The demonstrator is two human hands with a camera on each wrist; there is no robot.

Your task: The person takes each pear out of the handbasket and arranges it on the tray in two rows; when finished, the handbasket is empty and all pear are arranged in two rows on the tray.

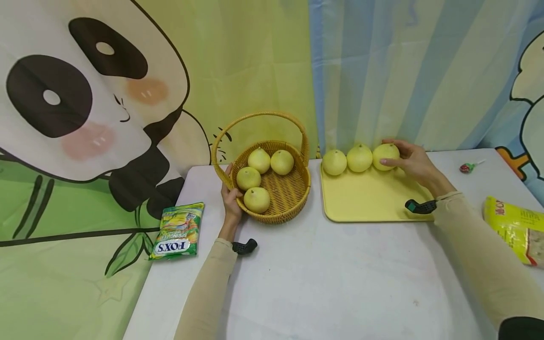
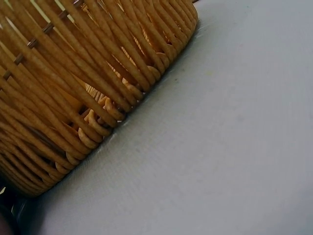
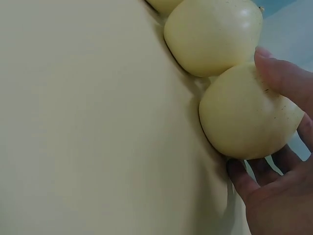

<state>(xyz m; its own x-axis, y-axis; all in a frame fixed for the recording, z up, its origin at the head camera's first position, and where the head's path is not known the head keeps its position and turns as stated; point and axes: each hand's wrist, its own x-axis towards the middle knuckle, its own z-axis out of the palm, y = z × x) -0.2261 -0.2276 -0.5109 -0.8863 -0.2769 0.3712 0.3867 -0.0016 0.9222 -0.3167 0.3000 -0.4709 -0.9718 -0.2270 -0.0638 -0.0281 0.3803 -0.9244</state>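
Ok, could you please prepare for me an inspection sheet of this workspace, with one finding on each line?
Surface: white tabletop, with a few small specks.
Job's things: wicker basket holding four pale yellow fruits; yellow tray with three similar fruits in a row along its far edge.
Clutter: green-and-yellow FOX'S packet at left; lollipop and yellow bag at right, the bag cut off by the picture edge.
Grippers: left hand grips the basket's left side; right hand holds the rightmost fruit of the row.
Cables: nothing seen.
Surroundings: panda-print backdrop and blue striped backdrop behind the table.
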